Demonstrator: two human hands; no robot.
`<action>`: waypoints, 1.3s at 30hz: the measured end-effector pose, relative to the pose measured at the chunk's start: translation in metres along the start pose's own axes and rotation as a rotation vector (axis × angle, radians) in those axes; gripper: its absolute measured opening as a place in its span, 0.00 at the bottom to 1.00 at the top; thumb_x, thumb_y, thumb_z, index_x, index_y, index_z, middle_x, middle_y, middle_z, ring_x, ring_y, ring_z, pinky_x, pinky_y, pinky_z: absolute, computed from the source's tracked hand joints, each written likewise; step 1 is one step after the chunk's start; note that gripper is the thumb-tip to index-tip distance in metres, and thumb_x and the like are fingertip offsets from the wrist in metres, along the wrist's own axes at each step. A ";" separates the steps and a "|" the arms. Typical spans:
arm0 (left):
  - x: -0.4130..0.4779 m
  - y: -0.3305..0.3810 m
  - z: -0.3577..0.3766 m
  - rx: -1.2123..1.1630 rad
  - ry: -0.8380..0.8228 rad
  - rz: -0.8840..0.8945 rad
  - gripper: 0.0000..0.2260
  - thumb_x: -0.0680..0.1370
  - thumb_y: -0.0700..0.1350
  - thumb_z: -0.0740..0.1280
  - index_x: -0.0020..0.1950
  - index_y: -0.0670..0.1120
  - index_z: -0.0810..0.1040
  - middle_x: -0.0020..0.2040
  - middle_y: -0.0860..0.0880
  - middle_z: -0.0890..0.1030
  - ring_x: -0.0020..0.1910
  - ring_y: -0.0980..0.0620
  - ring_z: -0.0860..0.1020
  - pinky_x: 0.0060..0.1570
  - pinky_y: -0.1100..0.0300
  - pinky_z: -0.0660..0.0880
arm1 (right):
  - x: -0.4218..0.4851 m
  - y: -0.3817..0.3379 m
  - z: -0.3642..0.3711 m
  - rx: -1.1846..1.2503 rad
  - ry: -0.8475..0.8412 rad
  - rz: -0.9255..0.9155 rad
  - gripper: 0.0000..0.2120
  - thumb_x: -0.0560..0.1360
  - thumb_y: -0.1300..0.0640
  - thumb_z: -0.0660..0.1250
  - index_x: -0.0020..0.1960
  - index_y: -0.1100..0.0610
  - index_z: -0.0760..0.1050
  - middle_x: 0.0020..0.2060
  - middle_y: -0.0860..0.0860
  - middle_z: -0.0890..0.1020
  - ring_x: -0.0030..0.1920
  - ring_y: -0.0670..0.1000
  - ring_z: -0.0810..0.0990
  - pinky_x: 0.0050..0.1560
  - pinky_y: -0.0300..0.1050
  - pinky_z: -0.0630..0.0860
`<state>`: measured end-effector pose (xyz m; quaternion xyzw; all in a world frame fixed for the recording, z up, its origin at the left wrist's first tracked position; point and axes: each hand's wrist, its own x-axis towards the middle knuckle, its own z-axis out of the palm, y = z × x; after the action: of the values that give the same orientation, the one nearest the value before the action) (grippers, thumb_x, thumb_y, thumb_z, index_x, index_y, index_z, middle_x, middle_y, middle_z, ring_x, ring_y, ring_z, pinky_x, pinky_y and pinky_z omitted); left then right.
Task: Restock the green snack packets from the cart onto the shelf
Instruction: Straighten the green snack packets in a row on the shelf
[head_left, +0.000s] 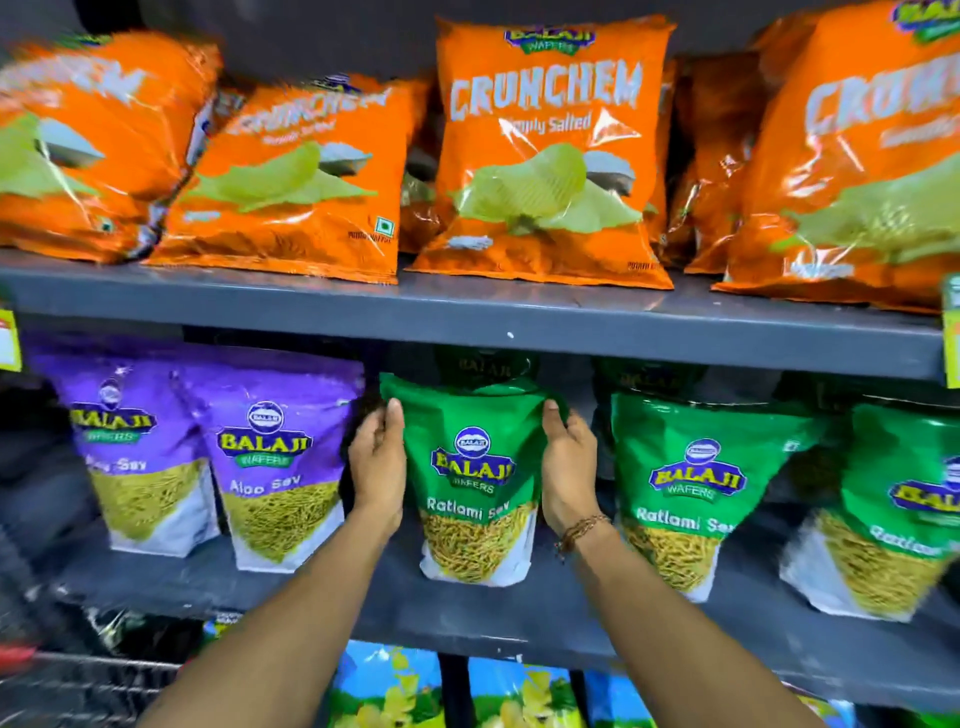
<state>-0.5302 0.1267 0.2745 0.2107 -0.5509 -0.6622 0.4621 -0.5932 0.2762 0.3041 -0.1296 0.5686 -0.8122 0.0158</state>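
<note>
Two hands on one green Ratlami Sev packet (475, 483), upright on middle shelf (519, 618): left hand (378, 462) flat against left edge, right hand (567, 467) against right edge, fingers curled over top corners, packet pressed between. Second green packet (691, 493) to the right, apart, dark gap between; third green packet (893, 519) at frame edge. Purple Aloo Sev packets (280, 467) to the left, left hand filling the gap. Bare shelf lip in front. Orange Crunchem bags (545, 150) on upper shelf (467, 317), close overhead. Thread bracelet (582, 530) on right wrist.
</note>
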 end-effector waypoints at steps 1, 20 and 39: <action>0.004 -0.001 0.001 -0.014 -0.009 -0.012 0.10 0.78 0.46 0.61 0.38 0.47 0.77 0.31 0.60 0.82 0.33 0.65 0.73 0.42 0.62 0.69 | 0.002 0.000 0.000 0.023 0.008 0.014 0.08 0.78 0.61 0.59 0.43 0.55 0.74 0.39 0.51 0.77 0.40 0.45 0.75 0.46 0.40 0.72; -0.025 -0.014 -0.009 0.018 -0.230 -0.122 0.09 0.80 0.49 0.53 0.55 0.54 0.71 0.47 0.64 0.73 0.45 0.68 0.70 0.37 0.82 0.67 | -0.029 0.031 -0.005 0.103 0.041 0.112 0.19 0.79 0.47 0.52 0.64 0.55 0.70 0.59 0.49 0.78 0.57 0.46 0.77 0.58 0.37 0.74; -0.043 -0.063 -0.041 0.190 -0.409 -0.279 0.17 0.65 0.64 0.69 0.50 0.59 0.75 0.51 0.58 0.82 0.53 0.57 0.80 0.50 0.61 0.75 | -0.055 0.113 -0.013 -0.176 0.045 0.340 0.23 0.77 0.41 0.52 0.68 0.50 0.64 0.68 0.54 0.69 0.67 0.54 0.70 0.71 0.58 0.65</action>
<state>-0.5006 0.1390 0.1935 0.1888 -0.6580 -0.6939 0.2233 -0.5569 0.2574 0.1843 -0.0145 0.6512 -0.7478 0.1285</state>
